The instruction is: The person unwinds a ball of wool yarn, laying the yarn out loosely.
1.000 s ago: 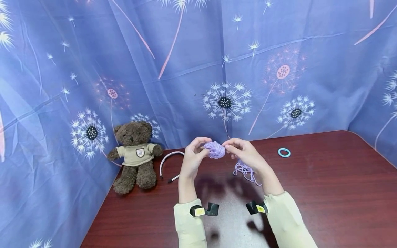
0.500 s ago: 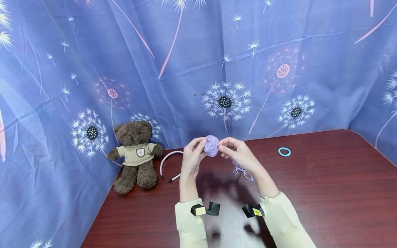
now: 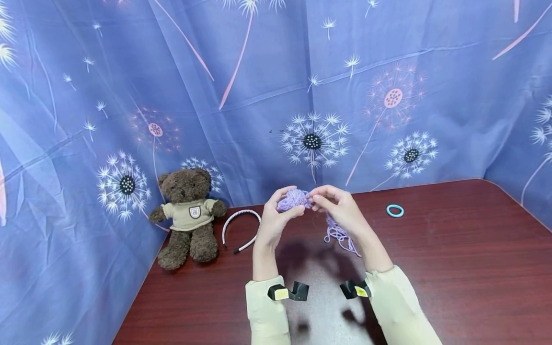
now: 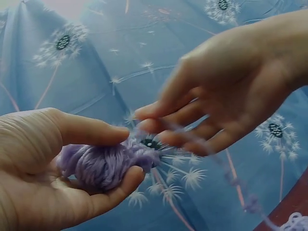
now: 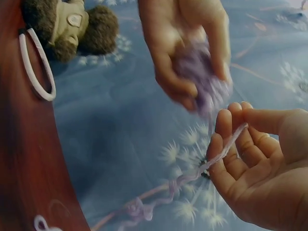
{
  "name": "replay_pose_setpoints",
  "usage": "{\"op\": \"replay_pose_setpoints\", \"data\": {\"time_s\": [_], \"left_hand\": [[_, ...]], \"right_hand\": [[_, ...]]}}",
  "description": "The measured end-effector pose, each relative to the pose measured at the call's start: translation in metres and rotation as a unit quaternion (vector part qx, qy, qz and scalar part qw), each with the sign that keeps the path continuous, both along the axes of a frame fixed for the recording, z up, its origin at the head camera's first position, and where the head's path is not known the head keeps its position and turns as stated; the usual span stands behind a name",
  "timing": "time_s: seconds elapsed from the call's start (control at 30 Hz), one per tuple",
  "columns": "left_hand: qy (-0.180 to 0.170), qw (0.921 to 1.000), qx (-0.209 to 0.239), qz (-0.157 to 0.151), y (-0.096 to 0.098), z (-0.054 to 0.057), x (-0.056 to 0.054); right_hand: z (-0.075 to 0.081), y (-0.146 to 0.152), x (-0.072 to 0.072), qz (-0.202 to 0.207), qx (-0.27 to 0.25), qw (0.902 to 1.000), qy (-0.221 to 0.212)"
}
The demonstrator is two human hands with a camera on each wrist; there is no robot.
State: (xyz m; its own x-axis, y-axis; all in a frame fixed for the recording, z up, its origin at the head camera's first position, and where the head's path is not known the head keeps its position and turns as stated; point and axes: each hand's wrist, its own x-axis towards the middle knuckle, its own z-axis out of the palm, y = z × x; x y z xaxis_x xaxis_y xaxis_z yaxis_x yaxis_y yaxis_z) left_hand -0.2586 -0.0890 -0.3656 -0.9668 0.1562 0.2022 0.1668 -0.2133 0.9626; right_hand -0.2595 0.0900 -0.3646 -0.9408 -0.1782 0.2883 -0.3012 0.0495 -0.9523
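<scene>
A small purple ball of yarn point(image 3: 295, 199) is held above the table by my left hand point(image 3: 272, 223), thumb on one side and fingers on the other. In the left wrist view the wound strands of the yarn ball point(image 4: 103, 166) show between thumb and fingers. My right hand point(image 3: 342, 213) is just to the right of the ball and pinches the yarn strand point(image 5: 226, 149) between thumb and fingertips. From there the strand runs down across the fingers, with small kinks or knots, toward a loose purple tangle point(image 3: 339, 235) on the table beneath the right hand.
A brown teddy bear point(image 3: 185, 215) in a beige shirt sits at the table's back left. Beside it lies a white headband point(image 3: 230, 227). A turquoise ring point(image 3: 395, 211) lies on the dark red table point(image 3: 465, 268) at the right. A blue dandelion-print curtain point(image 3: 258, 158) hangs behind.
The yarn ball has been turned in my left hand, whose thumb now lies along its near side. My right hand went slightly left, then back right, still pinching the strand.
</scene>
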Motion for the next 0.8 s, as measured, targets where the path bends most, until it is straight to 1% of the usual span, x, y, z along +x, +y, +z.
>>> {"op": "replay_pose_setpoints", "data": {"time_s": [0.07, 0.17, 0.3, 0.4, 0.6, 0.7, 0.8], "left_hand": [[0.005, 0.9999, 0.010, 0.009, -0.004, 0.000, 0.000], [0.005, 0.9994, 0.033, 0.012, -0.011, 0.001, 0.002], [-0.003, 0.9981, 0.059, 0.018, -0.016, 0.002, 0.002], [-0.005, 0.9977, 0.064, 0.021, -0.016, 0.003, 0.002], [-0.003, 0.9982, 0.055, 0.026, -0.016, 0.004, 0.002], [0.005, 0.9986, 0.051, 0.012, -0.017, 0.004, 0.003], [0.024, 0.9987, 0.035, -0.028, -0.018, 0.004, 0.005]], "right_hand": [[0.000, 0.008, -0.002, -0.015, -0.015, 0.9998, 0.003], [0.001, 0.022, -0.003, -0.031, -0.048, 0.9984, 0.001], [0.001, 0.036, -0.004, -0.042, -0.101, 0.9940, -0.003], [0.001, 0.044, -0.004, -0.053, -0.113, 0.9921, -0.005], [-0.001, 0.054, -0.005, -0.063, -0.128, 0.9898, -0.002], [-0.001, 0.056, -0.005, -0.068, -0.135, 0.9885, 0.001], [-0.001, 0.058, -0.006, -0.070, -0.144, 0.9871, 0.002]]}}
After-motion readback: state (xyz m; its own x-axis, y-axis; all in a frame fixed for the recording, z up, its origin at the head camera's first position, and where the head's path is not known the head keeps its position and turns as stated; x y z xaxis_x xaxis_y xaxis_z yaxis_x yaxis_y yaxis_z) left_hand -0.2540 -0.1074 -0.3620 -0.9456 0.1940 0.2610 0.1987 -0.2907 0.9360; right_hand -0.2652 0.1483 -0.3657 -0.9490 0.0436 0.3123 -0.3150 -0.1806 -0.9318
